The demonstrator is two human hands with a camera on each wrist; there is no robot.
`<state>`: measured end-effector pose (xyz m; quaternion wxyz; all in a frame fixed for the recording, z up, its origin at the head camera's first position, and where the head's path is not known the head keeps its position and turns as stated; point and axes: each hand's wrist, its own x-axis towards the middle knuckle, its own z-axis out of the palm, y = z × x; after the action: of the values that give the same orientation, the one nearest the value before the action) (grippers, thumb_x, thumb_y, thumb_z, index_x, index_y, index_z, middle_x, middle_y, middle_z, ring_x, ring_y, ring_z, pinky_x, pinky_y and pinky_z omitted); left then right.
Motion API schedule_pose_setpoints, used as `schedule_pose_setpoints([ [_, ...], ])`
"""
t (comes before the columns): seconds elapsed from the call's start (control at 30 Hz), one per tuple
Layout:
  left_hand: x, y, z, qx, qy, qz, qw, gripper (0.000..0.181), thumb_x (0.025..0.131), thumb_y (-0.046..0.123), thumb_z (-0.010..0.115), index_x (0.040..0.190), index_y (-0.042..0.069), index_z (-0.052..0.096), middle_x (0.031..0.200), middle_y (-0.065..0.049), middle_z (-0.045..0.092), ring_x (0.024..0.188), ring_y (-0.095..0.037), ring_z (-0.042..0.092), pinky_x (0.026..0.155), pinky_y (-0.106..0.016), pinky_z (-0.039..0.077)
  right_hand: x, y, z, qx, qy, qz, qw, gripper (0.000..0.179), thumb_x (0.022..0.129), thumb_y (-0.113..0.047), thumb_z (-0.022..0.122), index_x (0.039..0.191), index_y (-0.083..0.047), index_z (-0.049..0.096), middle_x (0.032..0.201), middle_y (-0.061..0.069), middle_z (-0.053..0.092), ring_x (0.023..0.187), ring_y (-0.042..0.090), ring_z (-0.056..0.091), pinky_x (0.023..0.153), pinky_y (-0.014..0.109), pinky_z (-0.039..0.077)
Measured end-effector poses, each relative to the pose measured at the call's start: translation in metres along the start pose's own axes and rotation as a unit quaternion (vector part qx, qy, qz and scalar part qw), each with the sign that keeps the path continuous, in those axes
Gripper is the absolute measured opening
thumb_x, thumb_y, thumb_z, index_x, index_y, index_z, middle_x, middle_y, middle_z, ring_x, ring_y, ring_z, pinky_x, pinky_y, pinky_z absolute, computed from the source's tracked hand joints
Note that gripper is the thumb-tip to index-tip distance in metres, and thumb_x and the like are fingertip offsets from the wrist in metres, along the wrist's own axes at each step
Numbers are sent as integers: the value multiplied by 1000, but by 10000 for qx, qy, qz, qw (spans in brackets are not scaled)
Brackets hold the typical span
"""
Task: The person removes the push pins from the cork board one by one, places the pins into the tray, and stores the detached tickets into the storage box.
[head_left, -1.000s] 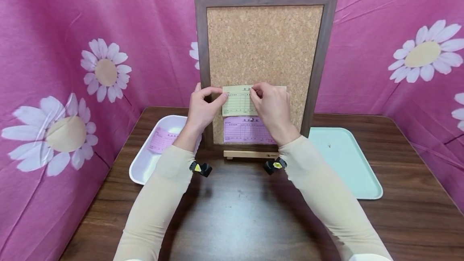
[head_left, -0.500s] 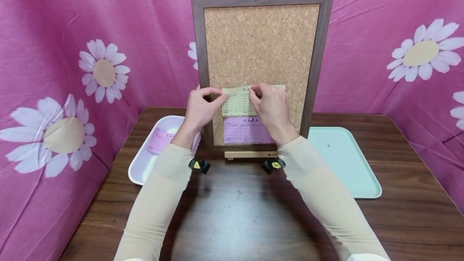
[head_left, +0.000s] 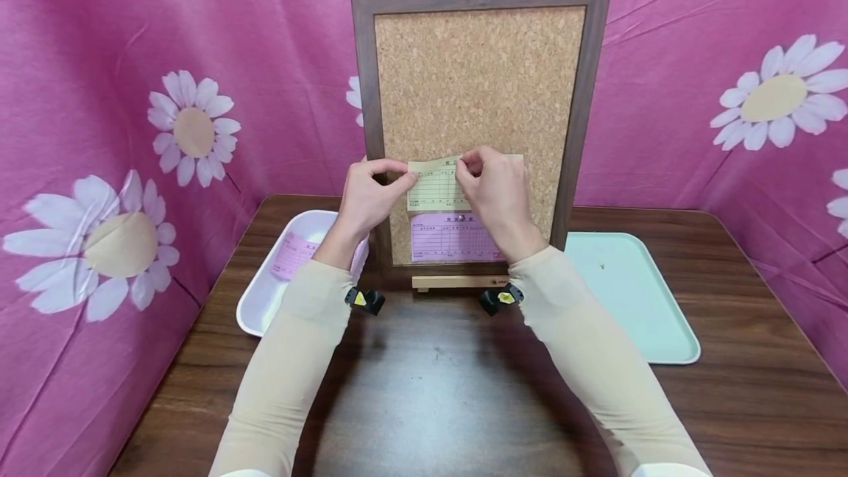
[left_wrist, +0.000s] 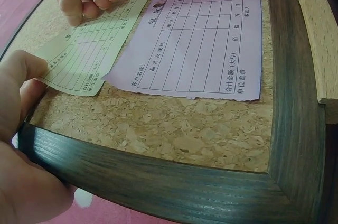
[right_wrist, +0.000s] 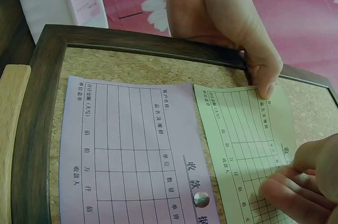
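Observation:
A yellow-green receipt slip (head_left: 430, 186) lies against the lower part of a framed cork board (head_left: 480, 83). My left hand (head_left: 371, 193) pinches its left edge between thumb and forefinger. At the slip's top middle, my right hand (head_left: 498, 193) presses with thumb and forefinger together, apparently on a thumbtack that the fingertips hide. Between the hands the slip's top edge bows slightly. Just below is a purple receipt slip (right_wrist: 132, 145), held to the cork by a round silver thumbtack (right_wrist: 201, 199). In the left wrist view, the yellow-green slip's lower edge lies beside the purple one.
A white tray (head_left: 250, 311) with another purple slip (head_left: 289, 256) stands left of the board. To the right lies a pale green tray (head_left: 629, 300) with a tiny item (head_left: 602, 266) on it. A wooden ledge (head_left: 457, 283) runs under the board's frame.
The yellow-green slip's upper left edge bows more than before. Both hands stay nearly in place, and the board appears slightly shifted left in view.

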<state>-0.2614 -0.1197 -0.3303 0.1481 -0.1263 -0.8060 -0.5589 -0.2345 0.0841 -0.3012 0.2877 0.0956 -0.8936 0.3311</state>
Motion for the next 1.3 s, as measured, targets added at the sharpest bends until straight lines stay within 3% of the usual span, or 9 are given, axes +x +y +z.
schedule_pose_setpoints([
  [0.27,2,-1,-1,-59,-13,-30,10000,22,91,16,81,105,0,84,113,-20,80,117,-35,73,136,-30,17,1,0,3,7,-61,184,9998,18,99,-10,70,105,4,79,94,18,82,83,35,79,87,48,59],
  [0.7,2,-2,-1,-107,-29,-55,9999,21,90,16,81,104,0,84,110,-20,81,111,-34,74,135,-31,19,-1,1,4,37,198,-212,9996,15,97,-8,72,100,4,81,91,18,82,82,36,78,87,51,57],
  [1.1,2,-1,-2,-96,-123,-145,9998,21,91,16,81,105,1,84,111,-19,81,109,-31,73,133,-32,24,0,4,6,58,94,-41,9999,15,95,-6,71,102,4,78,90,17,82,79,33,77,78,47,60],
  [1.3,2,-1,-2,-138,-137,-188,9996,22,91,16,81,106,1,84,112,-19,81,110,-30,72,132,-32,27,-1,7,7,279,204,-53,9994,15,94,-5,71,101,5,78,89,19,81,78,35,77,83,47,59],
])
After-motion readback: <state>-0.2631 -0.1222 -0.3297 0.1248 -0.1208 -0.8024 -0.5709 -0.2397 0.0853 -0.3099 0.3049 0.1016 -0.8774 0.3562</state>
